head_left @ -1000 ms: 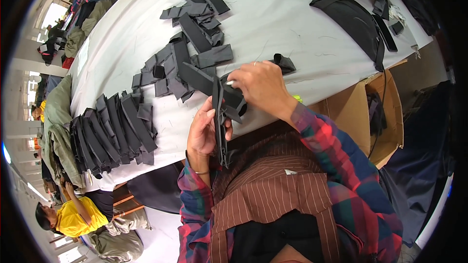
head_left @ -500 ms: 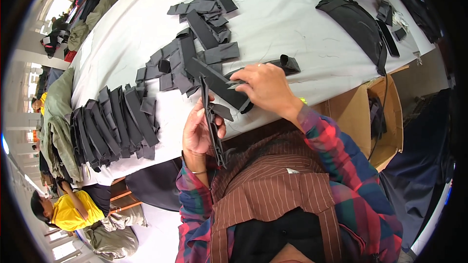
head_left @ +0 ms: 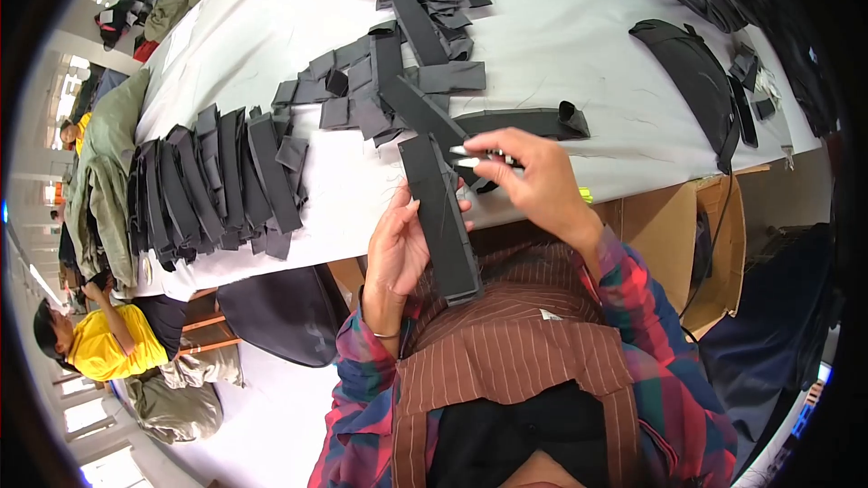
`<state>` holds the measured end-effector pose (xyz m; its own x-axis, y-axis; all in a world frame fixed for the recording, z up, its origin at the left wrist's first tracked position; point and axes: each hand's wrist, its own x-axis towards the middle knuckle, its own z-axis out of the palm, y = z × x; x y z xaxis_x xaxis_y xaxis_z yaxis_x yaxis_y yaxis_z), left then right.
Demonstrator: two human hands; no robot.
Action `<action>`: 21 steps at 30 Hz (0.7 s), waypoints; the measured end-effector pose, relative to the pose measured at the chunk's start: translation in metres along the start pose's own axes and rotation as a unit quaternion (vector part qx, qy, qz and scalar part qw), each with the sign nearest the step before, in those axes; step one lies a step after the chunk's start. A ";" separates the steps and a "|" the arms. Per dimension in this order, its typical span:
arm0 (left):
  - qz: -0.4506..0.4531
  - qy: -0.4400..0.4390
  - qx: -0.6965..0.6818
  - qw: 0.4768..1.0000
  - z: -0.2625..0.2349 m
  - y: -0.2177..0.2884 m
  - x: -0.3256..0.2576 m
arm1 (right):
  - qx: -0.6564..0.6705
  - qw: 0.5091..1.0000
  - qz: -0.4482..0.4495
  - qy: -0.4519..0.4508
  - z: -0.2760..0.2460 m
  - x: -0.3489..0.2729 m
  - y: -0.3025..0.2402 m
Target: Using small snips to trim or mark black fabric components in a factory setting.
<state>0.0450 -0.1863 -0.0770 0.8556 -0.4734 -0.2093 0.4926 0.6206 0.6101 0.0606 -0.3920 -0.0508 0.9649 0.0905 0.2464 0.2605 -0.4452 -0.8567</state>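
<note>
My left hand [head_left: 403, 239] is closed around a long black fabric strip [head_left: 436, 217], which lies tilted across the palm with its broad flat face up. Close to the strip's upper end, my right hand [head_left: 538, 179] grips small thread snips [head_left: 468, 156], their pale metal tips pointing left. Most of the snips is hidden in the fingers. Beyond both hands lies a loose heap of similar black fabric pieces [head_left: 419, 27] on the white-covered table [head_left: 561, 45]. One separate long strip [head_left: 524, 122] with a curled end rests just past my right hand.
A neat row of black strips [head_left: 217, 181] stands at the table's left. At the right are a curved black fabric piece [head_left: 692, 81] and small scraps. An open cardboard box [head_left: 719, 253] sits below the table edge. A person in yellow [head_left: 117, 343] works at far left.
The strip in my left hand has turned from edge-on to flat face up. My right hand has come down slightly, its snips tips now showing beside the strip. The whole view has shifted.
</note>
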 end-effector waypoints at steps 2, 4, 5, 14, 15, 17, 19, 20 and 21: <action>0.005 0.000 -0.014 1.000 0.001 -0.002 -0.002 | -0.004 0.999 -0.045 0.004 0.011 -0.009 -0.004; 0.007 -0.005 -0.026 1.000 0.003 -0.004 -0.002 | -0.036 0.997 -0.065 0.004 0.019 -0.012 -0.003; 0.010 0.000 -0.030 1.000 0.005 -0.006 -0.002 | -0.066 0.994 -0.084 0.008 0.022 -0.013 -0.003; 0.015 0.007 -0.027 0.999 -0.004 -0.008 -0.012 | -0.101 0.991 -0.084 0.009 0.026 -0.013 -0.005; 0.019 0.005 -0.022 1.000 -0.004 -0.008 -0.012 | -0.098 0.994 -0.057 0.001 0.023 -0.013 -0.006; 0.022 0.011 -0.027 0.999 -0.001 -0.006 -0.012 | -0.060 0.997 -0.035 0.018 0.022 -0.013 -0.010; 0.024 0.018 -0.031 0.999 0.000 -0.007 -0.011 | -0.022 0.999 -0.011 0.036 0.024 -0.014 -0.012; 0.024 0.022 -0.035 0.999 0.000 -0.008 -0.010 | -0.034 0.998 -0.045 0.030 0.027 -0.015 -0.013; 0.024 0.025 -0.037 0.999 0.000 -0.009 -0.011 | -0.045 0.995 -0.080 0.025 0.029 -0.015 -0.014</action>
<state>0.0313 -0.1873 -0.0804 0.8844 -0.4115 -0.2204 0.4599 0.6871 0.5625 0.0434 -0.3613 -0.0552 0.9078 0.1243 0.4006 0.4051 -0.5075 -0.7605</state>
